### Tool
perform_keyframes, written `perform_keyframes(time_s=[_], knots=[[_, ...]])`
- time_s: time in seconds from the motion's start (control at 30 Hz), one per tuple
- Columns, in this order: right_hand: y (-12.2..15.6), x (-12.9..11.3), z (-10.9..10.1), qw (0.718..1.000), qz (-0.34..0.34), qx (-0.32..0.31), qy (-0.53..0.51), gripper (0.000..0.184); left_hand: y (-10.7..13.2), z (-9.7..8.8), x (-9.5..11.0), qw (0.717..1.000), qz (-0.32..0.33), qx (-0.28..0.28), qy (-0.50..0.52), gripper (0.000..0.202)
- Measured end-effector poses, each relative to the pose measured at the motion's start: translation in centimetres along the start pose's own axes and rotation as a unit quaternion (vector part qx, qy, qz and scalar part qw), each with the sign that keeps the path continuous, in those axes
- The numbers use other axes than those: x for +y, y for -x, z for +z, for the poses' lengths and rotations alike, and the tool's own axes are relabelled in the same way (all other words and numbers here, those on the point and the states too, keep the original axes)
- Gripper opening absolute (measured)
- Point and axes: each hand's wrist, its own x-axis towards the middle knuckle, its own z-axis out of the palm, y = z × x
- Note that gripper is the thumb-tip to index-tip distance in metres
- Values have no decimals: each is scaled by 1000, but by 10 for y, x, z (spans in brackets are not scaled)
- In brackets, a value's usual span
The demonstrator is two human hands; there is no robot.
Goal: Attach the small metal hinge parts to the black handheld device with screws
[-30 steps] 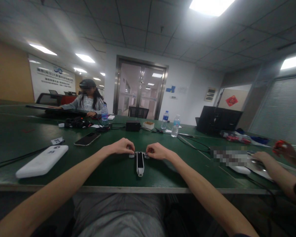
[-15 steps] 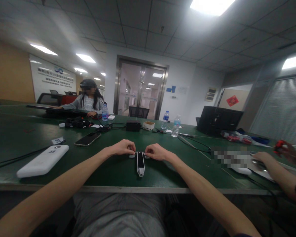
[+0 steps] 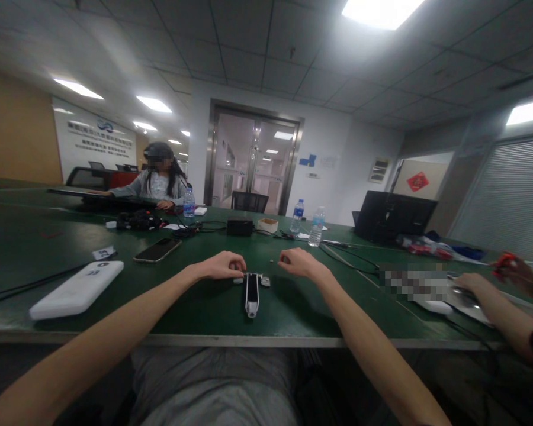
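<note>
The right hand [image 3: 298, 262] has been drawn off to the right since the earlier frame, so that a pale side piece [image 3: 265, 282] is uncovered and a tiny bit [image 3: 271, 261] is shown just left of its fingertips; the left hand [image 3: 224, 265] has hardly been shifted. The narrow black-and-white gadget [image 3: 251, 290] is laid on the green table [image 3: 195, 313], just right of the left fingertips and left of and nearer the body than the right hand, its rounded end pointed toward the body. The left fingers are curled and brought together at the gadget's far left corner, just above another pale piece [image 3: 238, 280]; whether anything is pinched there cannot be made out. The right fingers are curled loosely, apart from the gadget, and what may be held behind them is hidden. By its look, the gadget may be judged light and stiff, with a smooth shell that could be slid easily on the table; the side pieces seem thin and may be easily bent or snapped. It would best be held by its long edges, below the left fingertips, with the side pieces left unsqueezed; the tiny bit would need a fingertip pinch.
</note>
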Motion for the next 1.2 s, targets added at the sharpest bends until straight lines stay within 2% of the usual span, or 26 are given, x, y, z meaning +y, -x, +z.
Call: perform_keyframes(time_s=[0.1, 0.17, 0.3, 0.37, 0.63, 0.77, 1.03, 1.2], knots=[[5, 19, -5, 993, 109, -29, 40, 26, -1, 1, -1, 1000, 0, -1, -2, 31], [9, 28, -8, 985, 151, -69, 36, 27, -1, 1, -1, 1000, 3, 0, -2, 30], [15, 32, -12, 962, 189, -192, -38, 29, -1, 1, 1, 1000, 1, 0, -6, 31], [15, 30, -11, 957, 190, -212, -57, 27, -1, 1, 2, 1000, 0, 1, -6, 31], [7, 22, 0, 980, 115, -161, -6, 17, -1, 2, 1, 1000, 3, 1, -10, 29], [4, 15, 3, 988, 63, -141, -18, 16, 0, 3, 2, 1000, 4, 2, -11, 28], [-1, 5, 11, 990, 9, -127, -53, 20, 0, 2, 4, 1000, -2, -5, -12, 28], [-3, -8, 18, 988, -70, -62, -120, 18, 1, 2, 4, 1000, -1, -3, -16, 27]])
